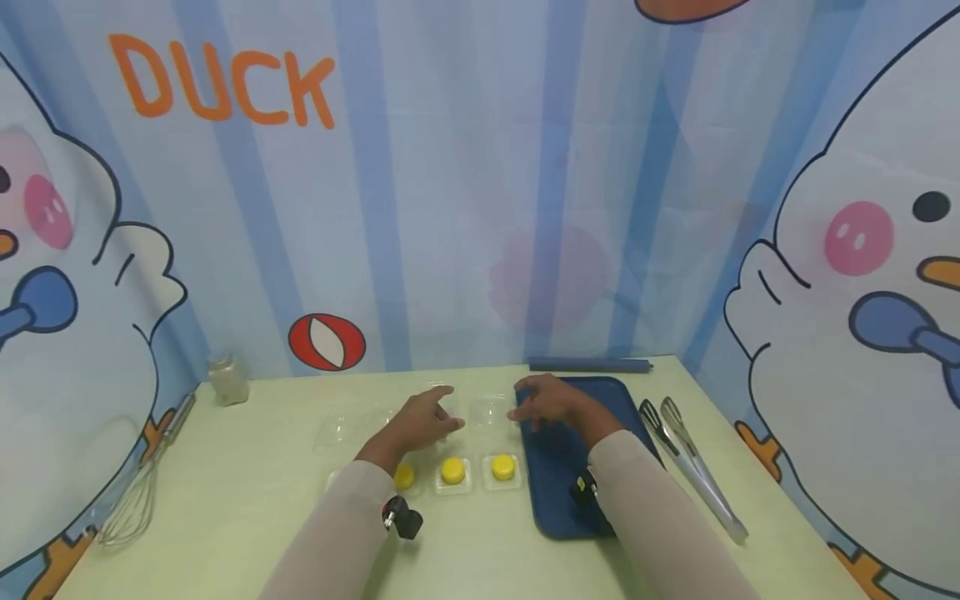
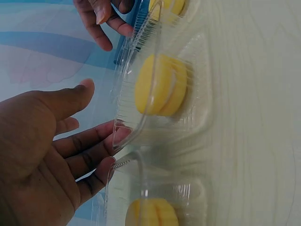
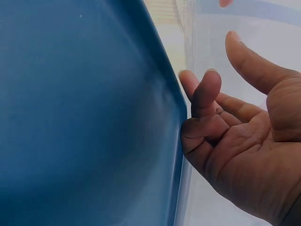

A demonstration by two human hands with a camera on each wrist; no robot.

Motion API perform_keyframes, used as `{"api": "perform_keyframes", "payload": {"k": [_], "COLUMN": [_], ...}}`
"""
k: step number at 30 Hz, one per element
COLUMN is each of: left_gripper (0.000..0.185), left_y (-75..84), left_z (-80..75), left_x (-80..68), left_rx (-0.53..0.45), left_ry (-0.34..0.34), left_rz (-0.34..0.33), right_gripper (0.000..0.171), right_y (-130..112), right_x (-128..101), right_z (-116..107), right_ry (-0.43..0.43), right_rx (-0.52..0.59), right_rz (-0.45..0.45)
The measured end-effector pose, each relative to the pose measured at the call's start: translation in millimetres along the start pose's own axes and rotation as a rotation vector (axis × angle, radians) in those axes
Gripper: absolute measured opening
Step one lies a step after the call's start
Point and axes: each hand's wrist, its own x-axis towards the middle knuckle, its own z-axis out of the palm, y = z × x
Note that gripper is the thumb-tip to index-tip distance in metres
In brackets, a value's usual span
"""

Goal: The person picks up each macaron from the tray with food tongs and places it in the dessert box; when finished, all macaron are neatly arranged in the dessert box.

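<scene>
Clear plastic boxes with raised lids stand in a row, and yellow macarons sit in their bases. Over the lids hovers my left hand, its thumb apart from its fingers. In the left wrist view its fingertips are at the edge of one clear box, around a macaron; whether they touch cannot be told. My right hand is over the left edge of the blue tray, beside a clear lid. The right wrist view shows its fingers loosely bent against the tray's rim, holding nothing.
Metal tongs lie to the right of the tray. A whisk and a small jar are at the left. A dark blue roll lies along the back edge, before a printed curtain.
</scene>
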Motion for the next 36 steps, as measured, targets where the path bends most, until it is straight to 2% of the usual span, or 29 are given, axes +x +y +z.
{"api": "perform_keyframes", "payload": {"k": [9, 16, 26, 32, 36], "left_gripper": [0.076, 0.076, 0.069, 0.067, 0.067], "left_y": [-0.9, 9.8, 17.3, 17.8, 17.8], "left_z": [0.7, 12.6, 22.9, 28.1, 28.4], "left_x": [5.9, 16.5, 27.1, 28.6, 28.5], "left_rx": [-0.014, -0.051, 0.007, 0.019, -0.006], "left_ry": [-0.039, -0.079, -0.021, 0.005, 0.018], "left_rz": [-0.066, -0.048, -0.008, -0.04, -0.031], "right_gripper": [0.079, 0.081, 0.079, 0.077, 0.077], "right_y": [-1.5, -0.1, -1.2, 1.3, 2.1], "right_x": [6.2, 10.4, 11.0, 12.4, 13.6], "right_z": [2.6, 7.3, 13.1, 15.4, 14.3], "right_ry": [-0.013, -0.02, -0.001, 0.001, 0.006], "right_rx": [-0.017, -0.013, -0.024, -0.009, 0.012], "right_rz": [0.009, 0.034, -0.006, -0.037, -0.043]}}
